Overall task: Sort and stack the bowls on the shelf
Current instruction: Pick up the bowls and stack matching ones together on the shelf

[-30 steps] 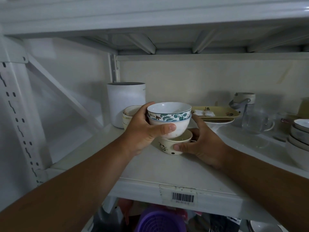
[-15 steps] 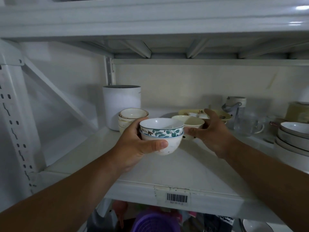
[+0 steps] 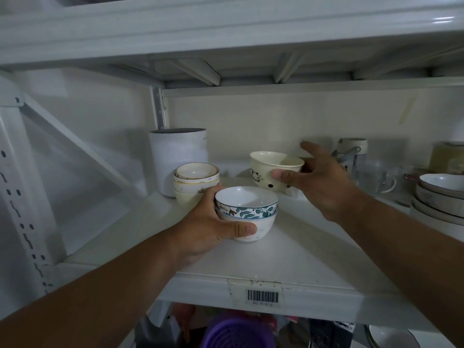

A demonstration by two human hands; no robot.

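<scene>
I am wrapping my left hand point(image 3: 208, 227) around two nested bowls, the upper a leaf-patterned bowl point(image 3: 246, 205) sitting inside a plain white bowl point(image 3: 251, 228), my thumb pressing across the front of the lower one and my other fingers curling behind, out of sight. The pair is sitting near the middle of the white shelf point(image 3: 288, 254), with bare surface stretching forward to the front lip, where a barcode label point(image 3: 263, 295) is stuck. My right hand point(image 3: 319, 182) is pinching a cream bowl point(image 3: 275, 169) with dark spots, thumb on its front wall and the remaining fingers spreading around the far side; the bowl is tilting, and I cannot tell whether its base is touching the shelf. Just behind my left knuckles a stack of three cream bowls point(image 3: 195, 183) is standing beside a tall white canister point(image 3: 178, 159) in the back left corner, close against the upright post. To the right, a glass mug point(image 3: 376, 175) and a lidded jug point(image 3: 351, 153) are crowding the back wall, and a stack of wider bowls point(image 3: 439, 194) is filling the right edge. The open room is lying between the two hands and in front of them.
</scene>
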